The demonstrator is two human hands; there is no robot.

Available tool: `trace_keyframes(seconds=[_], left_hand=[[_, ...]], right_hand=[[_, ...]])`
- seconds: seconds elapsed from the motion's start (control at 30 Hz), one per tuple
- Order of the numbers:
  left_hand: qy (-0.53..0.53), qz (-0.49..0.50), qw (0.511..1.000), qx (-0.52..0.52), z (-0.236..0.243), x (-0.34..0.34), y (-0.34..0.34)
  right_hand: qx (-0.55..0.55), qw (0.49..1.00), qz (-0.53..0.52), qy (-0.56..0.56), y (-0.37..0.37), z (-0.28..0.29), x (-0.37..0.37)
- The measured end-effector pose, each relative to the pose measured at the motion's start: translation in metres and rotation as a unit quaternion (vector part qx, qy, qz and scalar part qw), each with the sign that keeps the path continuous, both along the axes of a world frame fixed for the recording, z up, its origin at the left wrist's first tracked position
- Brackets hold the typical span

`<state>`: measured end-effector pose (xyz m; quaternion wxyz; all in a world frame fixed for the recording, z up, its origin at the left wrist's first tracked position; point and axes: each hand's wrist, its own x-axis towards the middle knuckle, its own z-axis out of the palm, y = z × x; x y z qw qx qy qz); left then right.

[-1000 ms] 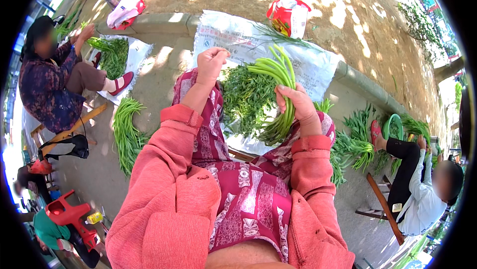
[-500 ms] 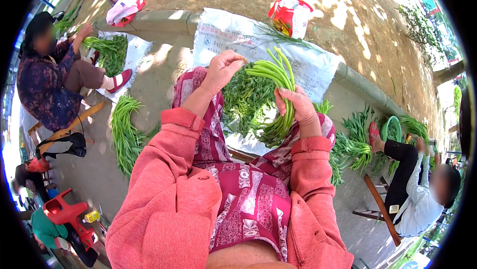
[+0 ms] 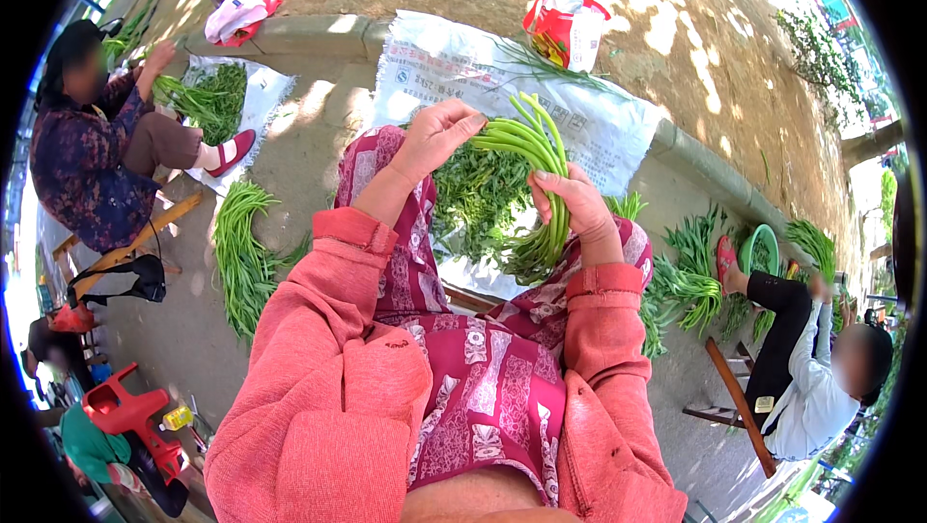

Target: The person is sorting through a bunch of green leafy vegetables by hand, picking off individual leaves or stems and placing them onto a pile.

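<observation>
My right hand (image 3: 582,206) is wrapped round a bunch of leafy greens (image 3: 539,151), thumb across the long green stems. The stems bend over toward the left, and their leafy ends hang down below the hand. At the left tips of the stems, the fingers of my left hand (image 3: 439,140) are pinched together; they seem to hold a stem end, though the fingertips partly hide it. Beneath both hands, a heap of loose green leaves (image 3: 478,199) lies on a white woven sack (image 3: 425,64) spread out between and beyond my knees.
A pile of long greens (image 3: 241,262) lies on the ground at left, and more greens (image 3: 681,291) at right. Beyond the sack, a red and white bag (image 3: 568,30) stands by a low kerb (image 3: 710,170). One person sits at each side; a red stool (image 3: 126,412) is lower left.
My left hand has moved slightly right, from just short of the stem tips to touching them. The bunch in my right hand has shifted a little left.
</observation>
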<state>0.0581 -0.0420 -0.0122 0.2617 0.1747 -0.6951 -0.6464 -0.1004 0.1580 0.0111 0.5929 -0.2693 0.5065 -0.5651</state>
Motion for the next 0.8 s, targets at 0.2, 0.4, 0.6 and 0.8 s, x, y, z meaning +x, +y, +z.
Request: trace_keyframes(seconds=[0.2,0.4,0.6,0.8], left_hand=[[-0.011,-0.046,0.995,-0.083,0.0067,0.0014,0.0028],[0.009,-0.033,0.993,-0.114,0.0068,0.0015,0.0029],[0.026,-0.008,0.978,-0.207,0.007,0.0011,0.0016],[0.017,0.014,0.943,-0.331,0.009,0.0013,0.0036]], right_hand=[[0.022,1.0,-0.002,0.015,0.0002,0.004,0.0017],[0.036,0.999,0.005,0.028,0.0003,0.0032,0.0021],[0.045,0.999,0.004,0.027,-0.0012,0.0029,0.003],[0.066,0.997,-0.004,0.043,-0.0024,0.0023,0.004]])
